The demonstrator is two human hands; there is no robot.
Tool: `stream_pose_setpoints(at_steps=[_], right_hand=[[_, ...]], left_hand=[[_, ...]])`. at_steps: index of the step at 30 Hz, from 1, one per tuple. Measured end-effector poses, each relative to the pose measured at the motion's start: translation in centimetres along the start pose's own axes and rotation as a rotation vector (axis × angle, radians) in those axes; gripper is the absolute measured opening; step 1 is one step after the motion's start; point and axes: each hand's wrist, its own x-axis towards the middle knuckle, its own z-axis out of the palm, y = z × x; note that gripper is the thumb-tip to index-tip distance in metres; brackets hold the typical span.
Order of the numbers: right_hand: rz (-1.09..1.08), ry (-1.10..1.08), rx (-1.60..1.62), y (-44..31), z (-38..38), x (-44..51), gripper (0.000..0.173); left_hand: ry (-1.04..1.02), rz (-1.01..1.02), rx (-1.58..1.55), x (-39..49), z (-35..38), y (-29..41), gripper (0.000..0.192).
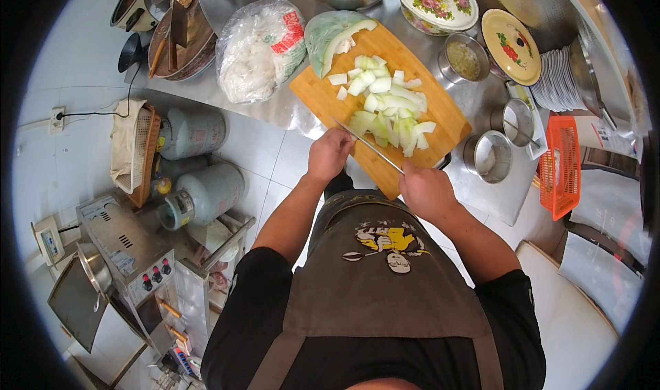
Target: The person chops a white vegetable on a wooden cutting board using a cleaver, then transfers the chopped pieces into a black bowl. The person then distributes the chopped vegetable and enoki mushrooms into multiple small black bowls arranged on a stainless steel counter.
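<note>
In my right hand (428, 191) is a knife (372, 148), its blade seen nearly edge-on and slanting up to the left across the near part of a wooden cutting board (443, 116). My left hand (331, 154) is at the board's near left edge, its fingers curled by the blade's far end; whether it holds a small piece cannot be told. Pale green melon pieces (394, 101) lie heaped on the board beyond the knife. A large wedge of winter melon (325, 34) with green rind rests at the board's far left corner.
Left of the board, a clear plastic bag of white contents (260, 54) lies on the steel table (201, 92). Metal cups (488, 157), a metal pot (463, 58) and a floral enamel bowl (437, 0) stand to the right, beside an orange basket (561, 165). Gas cylinders (206, 194) stand lower left.
</note>
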Motion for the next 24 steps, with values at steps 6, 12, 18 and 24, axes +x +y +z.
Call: stream_pose_setpoints(at_steps=[6,12,18,24], right_hand=[[0.042,-0.022,0.022,1.1,5.1,2.4,0.014],[0.085,-0.051,0.086,1.3,3.4,2.3,0.021],[-0.014,0.066,0.027,0.5,0.5,0.3,0.013],[0.041,-0.036,0.064,-0.1,0.6,-0.1,0.019]], left_hand=[[0.003,0.008,-0.019,-0.1,0.0,-0.1,0.010],[-0.008,0.017,0.036,-0.3,-0.3,-0.2,0.011],[0.026,0.035,0.045,-0.3,0.1,-0.5,0.009],[0.010,0.016,0.018,-0.4,-0.2,0.0,0.007]])
